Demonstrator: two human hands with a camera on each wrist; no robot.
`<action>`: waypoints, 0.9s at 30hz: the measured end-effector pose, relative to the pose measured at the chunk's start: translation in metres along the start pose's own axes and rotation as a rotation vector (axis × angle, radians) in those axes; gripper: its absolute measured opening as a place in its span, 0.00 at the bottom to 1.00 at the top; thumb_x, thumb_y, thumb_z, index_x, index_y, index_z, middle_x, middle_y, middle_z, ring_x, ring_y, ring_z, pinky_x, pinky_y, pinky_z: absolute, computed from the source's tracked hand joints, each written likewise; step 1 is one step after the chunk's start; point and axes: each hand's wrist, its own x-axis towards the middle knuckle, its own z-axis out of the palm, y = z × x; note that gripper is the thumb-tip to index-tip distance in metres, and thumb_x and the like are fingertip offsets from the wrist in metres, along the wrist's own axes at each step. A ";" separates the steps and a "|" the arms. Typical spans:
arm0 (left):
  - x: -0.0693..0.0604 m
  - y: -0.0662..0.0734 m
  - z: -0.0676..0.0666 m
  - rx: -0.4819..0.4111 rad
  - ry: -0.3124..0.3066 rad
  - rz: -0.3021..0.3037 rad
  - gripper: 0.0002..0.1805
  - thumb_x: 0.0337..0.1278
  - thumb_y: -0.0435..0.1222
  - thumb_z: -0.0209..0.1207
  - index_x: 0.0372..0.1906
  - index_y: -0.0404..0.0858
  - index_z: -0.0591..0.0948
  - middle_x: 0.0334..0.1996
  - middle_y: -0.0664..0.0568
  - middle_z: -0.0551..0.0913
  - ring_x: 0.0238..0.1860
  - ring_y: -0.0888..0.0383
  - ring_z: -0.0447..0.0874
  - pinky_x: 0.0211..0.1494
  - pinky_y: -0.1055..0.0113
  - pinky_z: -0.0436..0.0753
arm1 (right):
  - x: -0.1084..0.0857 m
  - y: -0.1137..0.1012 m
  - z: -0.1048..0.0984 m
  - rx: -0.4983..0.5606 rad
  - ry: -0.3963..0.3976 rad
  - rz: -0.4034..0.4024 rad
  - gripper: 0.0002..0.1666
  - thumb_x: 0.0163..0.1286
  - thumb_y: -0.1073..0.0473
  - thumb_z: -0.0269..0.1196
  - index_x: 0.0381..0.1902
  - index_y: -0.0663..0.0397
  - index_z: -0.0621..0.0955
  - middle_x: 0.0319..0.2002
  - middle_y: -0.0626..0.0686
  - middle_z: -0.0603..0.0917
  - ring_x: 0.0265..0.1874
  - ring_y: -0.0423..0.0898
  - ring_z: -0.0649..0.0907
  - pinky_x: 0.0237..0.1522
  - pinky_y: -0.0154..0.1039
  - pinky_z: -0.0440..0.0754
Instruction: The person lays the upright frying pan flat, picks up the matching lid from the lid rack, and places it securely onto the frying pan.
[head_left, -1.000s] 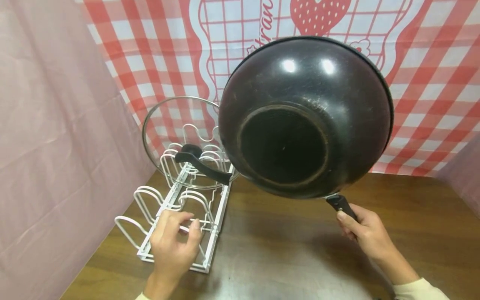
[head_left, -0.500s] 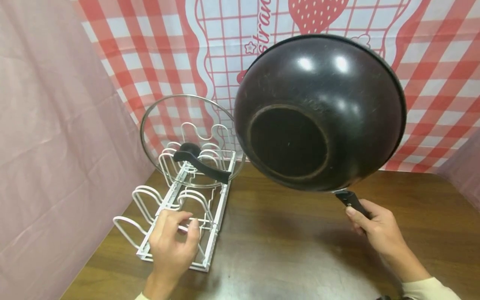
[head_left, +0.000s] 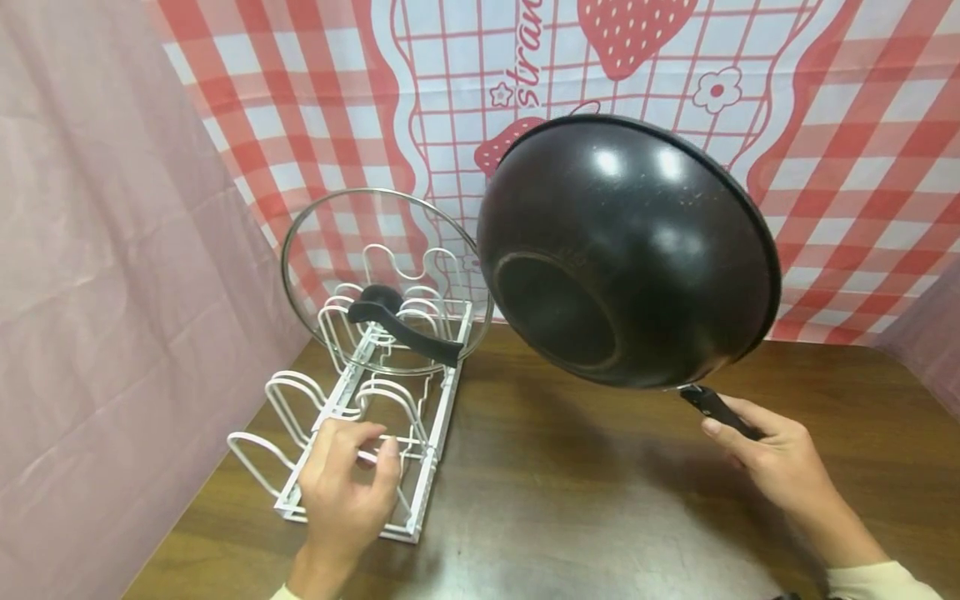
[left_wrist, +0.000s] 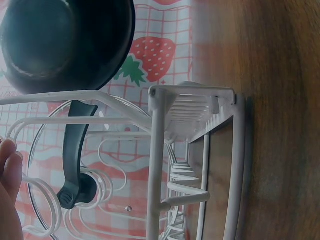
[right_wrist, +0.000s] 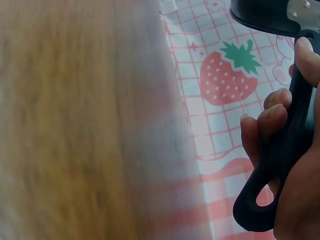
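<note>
A large dark wok (head_left: 637, 242) is held up in the air, tilted so that its underside faces me. My right hand (head_left: 780, 454) grips its black handle (head_left: 716, 410); in the right wrist view the fingers wrap round the handle (right_wrist: 297, 115). My left hand (head_left: 348, 483) hovers at the near end of a white wire pan rack (head_left: 447, 400), fingers loosely bent with a gap between thumb and index finger. Whether it touches the wire cannot be told. A glass lid (head_left: 330, 242) with a black handle (head_left: 408, 333) leans upright in the far part of the rack.
The rack stands on a brown wooden table (head_left: 570, 500). Behind hangs a red and white checked cloth (head_left: 832, 208) with strawberries. A pink cloth (head_left: 112, 292) closes off the left side.
The wok first shifted right, then came down a little and tilted further, its base now turned more to the left. My right hand moved slightly right. Left hand, rack and lid stayed put.
</note>
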 end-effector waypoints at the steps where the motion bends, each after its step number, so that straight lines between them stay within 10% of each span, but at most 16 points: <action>1: 0.000 0.000 0.000 0.001 0.000 0.001 0.10 0.51 0.33 0.58 0.27 0.27 0.78 0.21 0.44 0.74 0.18 0.57 0.70 0.20 0.74 0.74 | 0.000 0.001 -0.001 -0.004 -0.001 -0.003 0.18 0.66 0.64 0.68 0.55 0.56 0.84 0.18 0.51 0.77 0.16 0.44 0.76 0.15 0.38 0.72; 20: 0.000 -0.001 0.000 0.001 -0.006 0.009 0.09 0.50 0.33 0.57 0.27 0.27 0.78 0.22 0.46 0.74 0.19 0.58 0.70 0.20 0.75 0.74 | 0.000 0.010 -0.016 -0.101 0.060 -0.002 0.21 0.65 0.62 0.70 0.57 0.56 0.84 0.22 0.47 0.81 0.19 0.39 0.78 0.18 0.33 0.73; 27: -0.001 -0.001 0.000 -0.008 0.000 -0.002 0.11 0.52 0.34 0.58 0.27 0.27 0.78 0.21 0.45 0.74 0.19 0.57 0.70 0.20 0.75 0.74 | -0.003 0.008 -0.028 -0.175 0.046 -0.012 0.24 0.65 0.57 0.71 0.59 0.52 0.83 0.40 0.28 0.84 0.36 0.25 0.79 0.30 0.22 0.75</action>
